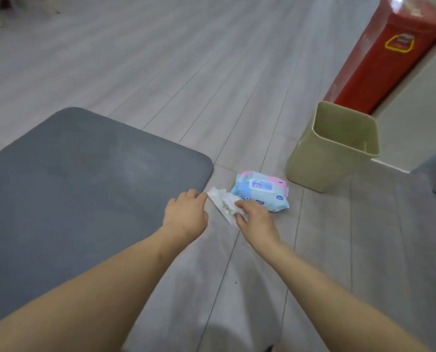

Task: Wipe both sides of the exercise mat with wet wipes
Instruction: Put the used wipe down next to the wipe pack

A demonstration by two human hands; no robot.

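Note:
A grey exercise mat lies flat on the floor at the left, with faint wiped streaks near its right corner. Just right of that corner a white wet wipe lies crumpled on the floor, next to a blue and pink pack of wet wipes. My right hand pinches the near end of the wipe with curled fingers. My left hand reaches to the wipe's far end, its fingertips at the wipe's edge; its fingers are hidden behind the hand.
A pale green waste bin stands on the floor right of the pack. Behind it a tall red box leans by the wall. Grey plank flooring stretches beyond the mat.

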